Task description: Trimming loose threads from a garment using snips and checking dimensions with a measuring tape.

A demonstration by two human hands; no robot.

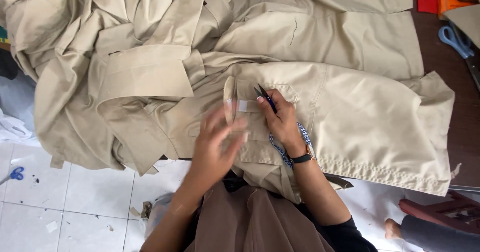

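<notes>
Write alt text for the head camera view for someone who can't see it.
A person's right hand holds small dark thread snips over a pocket flap on a beige cotton garment spread across a dark table. The blurred left hand rests beside it on the fabric.

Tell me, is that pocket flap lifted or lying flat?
Lifted: the flap stands on edge, baring a white fastener patch beside the right hand with the snips.

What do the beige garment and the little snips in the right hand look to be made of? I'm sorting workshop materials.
The beige garment looks like matte woven cloth, perhaps cotton twill: it creases softly and shows stitched seams. The snips, held in the right hand, seem to be dark metal blades with a blue handle, likely plastic; too small to be sure.
</notes>
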